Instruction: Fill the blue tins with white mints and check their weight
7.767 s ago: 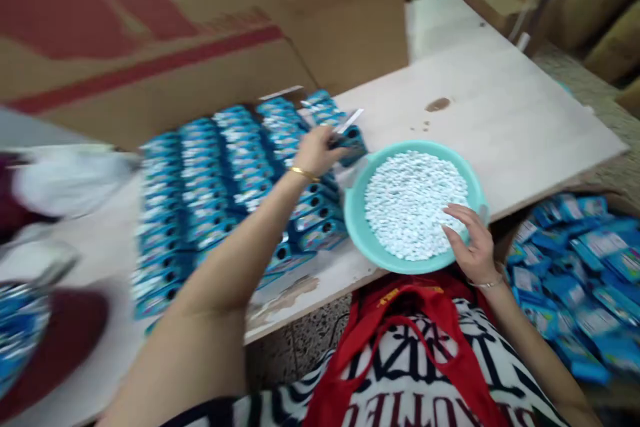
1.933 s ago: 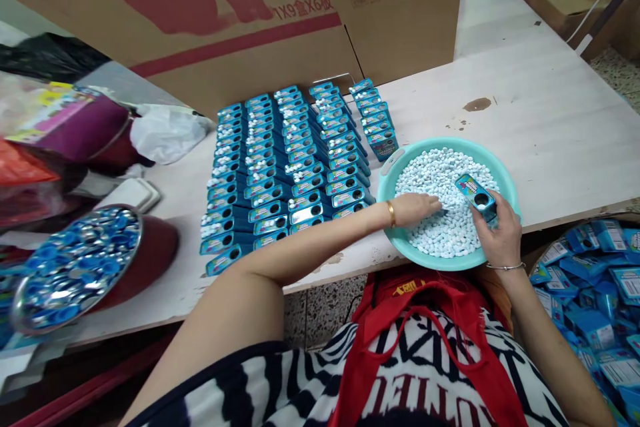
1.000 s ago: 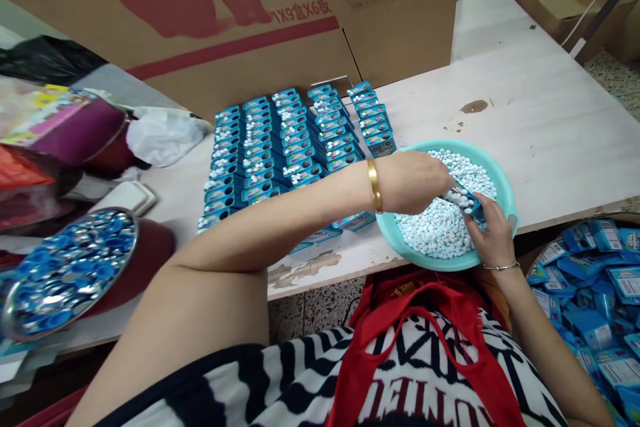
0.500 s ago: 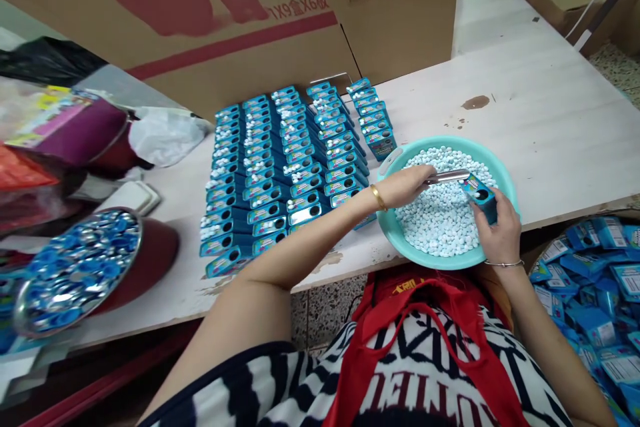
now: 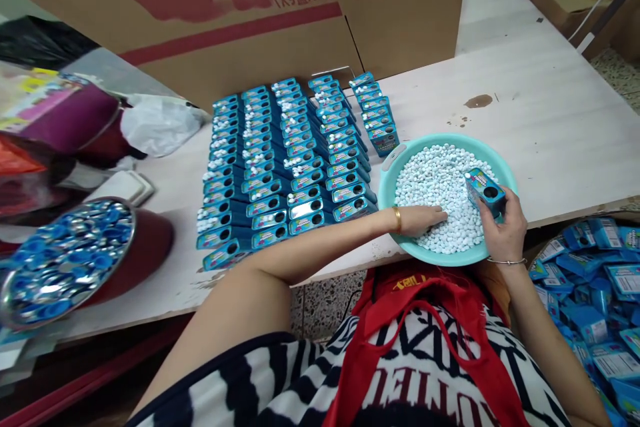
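Observation:
A turquoise basin (image 5: pixel 506 159) full of small pale blue-white candies (image 5: pixel 425 170) stands at the table's front edge. My left hand (image 5: pixel 425 219) is closed and pressed low into the candies. The metal scoop it gripped in the earlier picture is now hidden by the hand and candies. Over the basin's right side, my right hand (image 5: pixel 504 227) grips a small blue candy box (image 5: pixel 485 190), tilted, with its dark round opening facing up. To the left stand rows of similar blue boxes (image 5: pixel 307 180), many with candies on their tops.
A dark red pot (image 5: pixel 155 240) of blue-and-silver pieces sits at the left. A large cardboard carton (image 5: pixel 400 20) stands behind the rows. More blue boxes (image 5: pixel 590 293) lie heaped at lower right. White plastic bag (image 5: pixel 160 123) and phone-like white object (image 5: pixel 133 188) are on the left.
My left hand has moved down and away from the box into the candies, and the scoop has gone out of sight. My right hand still holds the box, its opening turned more into view.

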Action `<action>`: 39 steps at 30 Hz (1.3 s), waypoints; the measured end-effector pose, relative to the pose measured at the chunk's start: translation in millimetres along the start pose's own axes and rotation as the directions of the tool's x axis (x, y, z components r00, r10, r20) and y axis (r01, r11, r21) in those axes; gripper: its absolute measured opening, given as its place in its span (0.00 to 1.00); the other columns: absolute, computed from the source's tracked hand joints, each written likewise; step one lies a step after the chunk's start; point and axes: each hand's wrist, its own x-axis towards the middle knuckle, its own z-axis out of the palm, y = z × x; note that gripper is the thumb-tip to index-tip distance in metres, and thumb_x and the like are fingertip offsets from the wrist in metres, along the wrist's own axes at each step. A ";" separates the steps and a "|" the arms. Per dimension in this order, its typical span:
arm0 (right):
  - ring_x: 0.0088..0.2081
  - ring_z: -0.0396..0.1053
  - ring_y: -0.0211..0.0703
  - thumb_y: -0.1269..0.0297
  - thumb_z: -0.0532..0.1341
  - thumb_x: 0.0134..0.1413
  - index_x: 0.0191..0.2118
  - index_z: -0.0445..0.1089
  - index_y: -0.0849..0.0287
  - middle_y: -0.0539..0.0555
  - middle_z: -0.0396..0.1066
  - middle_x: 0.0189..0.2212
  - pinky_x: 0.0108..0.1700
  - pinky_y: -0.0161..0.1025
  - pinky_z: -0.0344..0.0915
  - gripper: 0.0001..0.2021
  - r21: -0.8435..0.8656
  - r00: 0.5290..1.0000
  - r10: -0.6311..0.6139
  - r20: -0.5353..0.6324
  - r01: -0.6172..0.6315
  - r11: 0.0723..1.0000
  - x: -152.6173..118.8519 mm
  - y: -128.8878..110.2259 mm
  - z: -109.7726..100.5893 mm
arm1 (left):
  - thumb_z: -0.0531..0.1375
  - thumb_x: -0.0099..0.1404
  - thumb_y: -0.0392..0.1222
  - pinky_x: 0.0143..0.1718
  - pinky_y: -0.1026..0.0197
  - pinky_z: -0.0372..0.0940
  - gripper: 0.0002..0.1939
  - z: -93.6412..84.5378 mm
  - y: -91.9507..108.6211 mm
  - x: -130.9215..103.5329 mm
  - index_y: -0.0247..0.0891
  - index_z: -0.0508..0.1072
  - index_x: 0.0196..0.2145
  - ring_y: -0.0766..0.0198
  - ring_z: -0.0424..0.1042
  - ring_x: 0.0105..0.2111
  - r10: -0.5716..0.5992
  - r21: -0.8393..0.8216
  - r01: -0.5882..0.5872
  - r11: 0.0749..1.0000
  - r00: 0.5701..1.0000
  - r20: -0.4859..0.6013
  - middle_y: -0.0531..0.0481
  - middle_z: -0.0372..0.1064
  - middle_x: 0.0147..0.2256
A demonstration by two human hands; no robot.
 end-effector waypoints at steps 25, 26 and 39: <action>0.51 0.72 0.52 0.66 0.60 0.60 0.58 0.62 0.55 0.60 0.73 0.49 0.52 0.51 0.71 0.21 0.021 0.973 -0.185 0.140 0.184 0.983 -2.7 0.3 2.5 | 0.49 0.68 0.28 0.40 0.60 0.63 0.16 -153.2 100.6 -51.1 0.34 0.71 0.48 0.60 0.72 0.40 -0.171 0.497 0.180 0.849 0.983 -0.063 0.42 0.72 0.41; 0.51 0.72 0.52 0.66 0.60 0.60 0.58 0.63 0.55 0.60 0.73 0.49 0.52 0.51 0.71 0.20 0.024 0.974 -0.178 0.139 0.176 0.984 -2.3 0.1 2.5 | 0.48 0.69 0.28 0.40 0.60 0.63 0.15 -156.1 106.8 -53.4 0.34 0.72 0.46 0.60 0.72 0.40 -0.180 0.514 0.188 0.837 0.981 -0.065 0.43 0.71 0.41; 0.50 0.74 0.53 0.60 0.65 0.57 0.58 0.64 0.55 0.60 0.72 0.52 0.54 0.52 0.70 0.24 0.310 0.951 -0.054 0.303 -0.045 0.950 -9.5 12.7 -6.6 | 0.63 0.65 0.47 0.46 0.59 0.65 0.20 -85.8 23.5 -14.5 0.34 0.66 0.50 0.58 0.69 0.46 0.243 0.055 -0.243 0.968 0.875 -0.419 0.39 0.68 0.47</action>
